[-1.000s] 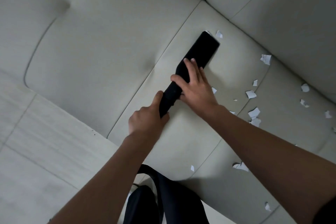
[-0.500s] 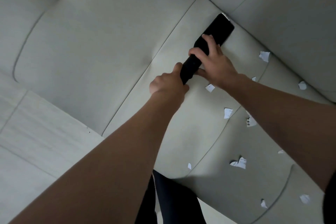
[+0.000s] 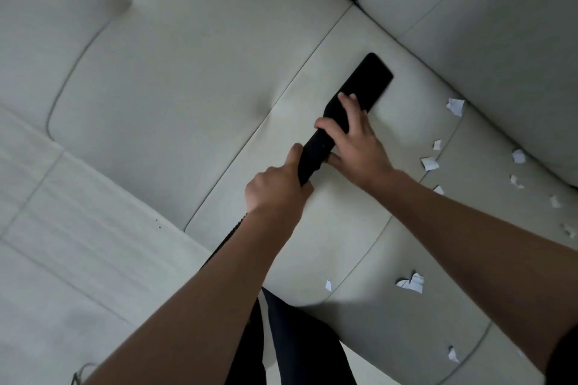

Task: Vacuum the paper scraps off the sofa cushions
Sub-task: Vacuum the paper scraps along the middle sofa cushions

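Note:
A black vacuum nozzle (image 3: 366,81) lies flat on the pale sofa seat cushion (image 3: 237,184), its wide head pointing toward the back cushions. My left hand (image 3: 275,187) grips the lower end of the black wand. My right hand (image 3: 353,141) holds the neck just behind the head, fingers curled over it. White paper scraps (image 3: 429,162) lie scattered to the right of the nozzle, with a larger torn piece (image 3: 411,283) near the front edge and a small one (image 3: 328,285) beside it.
The back cushions (image 3: 469,25) rise at the upper right. A wide tufted cushion (image 3: 156,72) stretches to the left. Pale tiled floor (image 3: 62,259) fills the lower left. My dark trouser legs (image 3: 297,347) stand against the sofa's front edge, and a ribbed hose (image 3: 230,233) runs under my left forearm.
The nozzle has pulled back from the crease at the back cushions toward me along the seat. The scraps that lay just beside my right hand are no longer visible there.

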